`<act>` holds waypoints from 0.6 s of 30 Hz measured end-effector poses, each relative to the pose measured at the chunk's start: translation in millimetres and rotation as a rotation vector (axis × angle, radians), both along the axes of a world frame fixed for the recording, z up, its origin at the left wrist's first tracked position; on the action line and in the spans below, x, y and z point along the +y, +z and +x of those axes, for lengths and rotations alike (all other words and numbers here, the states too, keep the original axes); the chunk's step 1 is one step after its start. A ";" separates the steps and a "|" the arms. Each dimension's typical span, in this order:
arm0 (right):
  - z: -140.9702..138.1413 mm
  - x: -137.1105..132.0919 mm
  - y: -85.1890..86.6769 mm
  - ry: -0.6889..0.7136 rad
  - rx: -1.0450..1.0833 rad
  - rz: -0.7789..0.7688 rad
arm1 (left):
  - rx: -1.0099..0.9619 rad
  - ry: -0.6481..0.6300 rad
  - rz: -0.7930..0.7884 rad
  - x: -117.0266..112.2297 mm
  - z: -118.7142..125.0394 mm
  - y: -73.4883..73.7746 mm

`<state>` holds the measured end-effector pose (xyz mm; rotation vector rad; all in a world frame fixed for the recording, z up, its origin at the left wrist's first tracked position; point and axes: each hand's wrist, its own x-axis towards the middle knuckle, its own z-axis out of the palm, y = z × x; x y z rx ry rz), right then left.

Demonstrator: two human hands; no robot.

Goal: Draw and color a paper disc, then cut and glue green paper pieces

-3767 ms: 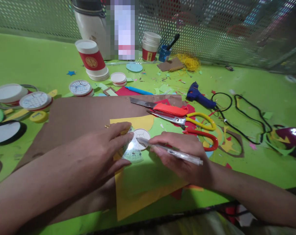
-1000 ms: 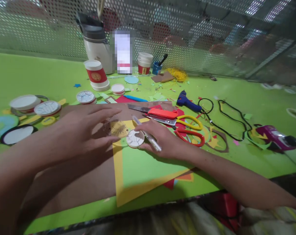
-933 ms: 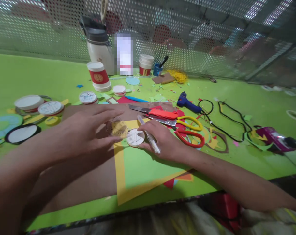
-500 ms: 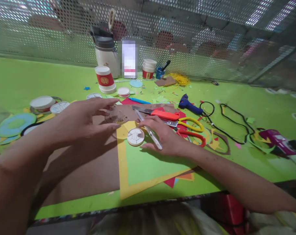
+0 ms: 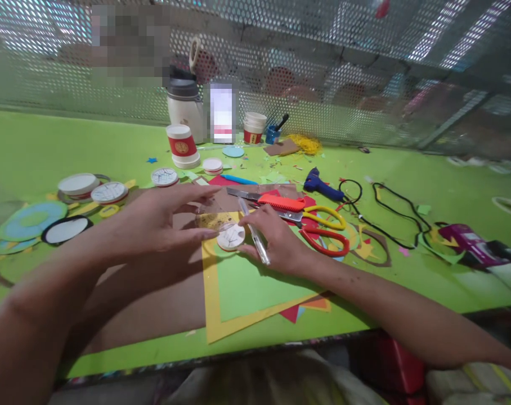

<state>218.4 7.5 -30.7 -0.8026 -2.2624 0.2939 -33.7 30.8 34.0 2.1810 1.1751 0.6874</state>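
Observation:
A small white disc [image 5: 231, 237] with dark drawn lines lies on green paper [image 5: 255, 287] backed by a yellow sheet [image 5: 212, 315]. My left hand [image 5: 154, 222] hovers over brown card [image 5: 162, 304], fingers stretched out, its thumb tip at the disc's left edge. Against the disc's right side, my right hand [image 5: 276, 236] has thumb and forefinger, with a clear pen [image 5: 255, 233] gripped between its fingers. Just beyond the right hand are an orange utility knife [image 5: 281, 201], blade out, and scissors [image 5: 323, 216] with yellow and red handles.
Marked discs [image 5: 165, 176] and paper rings [image 5: 31, 219] lie to the left. A red-banded paper cup [image 5: 182, 147] and a flask [image 5: 185, 107] stand behind. Rightward are a blue glue gun [image 5: 323, 184], its black cord [image 5: 401, 197] and a purple device [image 5: 470, 243].
My left hand has moved right and nearer, its thumb now reaching the disc. My right hand has closed in on the disc's edge. The view has tilted up slightly.

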 end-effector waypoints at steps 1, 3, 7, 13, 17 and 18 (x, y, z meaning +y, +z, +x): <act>-0.2 -0.4 0.4 -0.005 0.002 0.018 | 0.003 -0.004 -0.004 0.2 -0.1 0.4; -0.3 -0.7 1.0 -0.016 0.003 0.032 | 0.019 -0.002 -0.004 0.4 -0.4 1.5; 0.4 1.5 2.5 0.044 -0.017 -0.060 | 0.015 0.030 -0.024 0.7 0.1 2.2; -3.2 10.7 -4.8 0.075 -0.096 -0.145 | 0.079 -0.018 -0.043 1.5 0.9 2.0; -9.2 15.1 -11.1 0.026 -0.035 -0.122 | 0.125 -0.107 -0.023 1.1 -1.9 2.3; -9.6 15.0 -11.3 0.013 -0.017 -0.108 | 0.135 -0.129 -0.014 1.1 -2.5 1.9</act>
